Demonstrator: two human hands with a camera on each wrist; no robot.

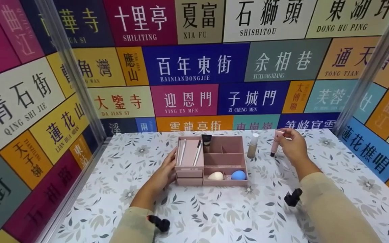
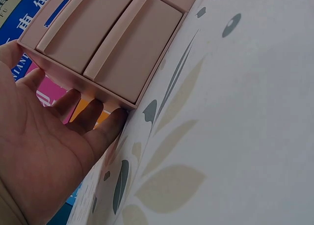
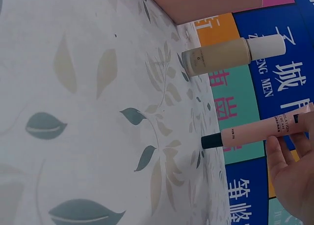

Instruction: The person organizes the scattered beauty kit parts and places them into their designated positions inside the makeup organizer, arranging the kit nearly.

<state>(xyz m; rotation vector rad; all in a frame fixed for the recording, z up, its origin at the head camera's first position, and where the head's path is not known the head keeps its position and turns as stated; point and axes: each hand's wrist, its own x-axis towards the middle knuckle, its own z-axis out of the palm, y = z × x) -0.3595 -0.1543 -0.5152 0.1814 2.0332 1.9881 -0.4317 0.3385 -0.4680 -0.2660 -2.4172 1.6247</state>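
Note:
A pink tube of cream (image 3: 255, 131) stands on its dark cap, pinched near its top by my right hand (image 1: 294, 145). To its left a glass bottle of beige liquid with a white cap (image 1: 252, 146) stands upright. The pink desk organizer (image 1: 226, 183) is in the middle of the table. My left hand (image 2: 54, 131) rests its fingertips against the organizer's left side, by its two small drawers (image 2: 127, 53). In the organizer are a makeup brush with dark bristles (image 1: 206, 143), a cream sponge (image 1: 215, 176) and a blue sponge (image 1: 238, 175).
Two slim pens or pencils (image 1: 197, 152) lie on the organizer's left top section. The table (image 1: 214, 216) has a white leaf-patterned cover. Walls of coloured name panels (image 1: 194, 65) rise behind and at both sides, with metal posts (image 1: 79, 77) at the corners.

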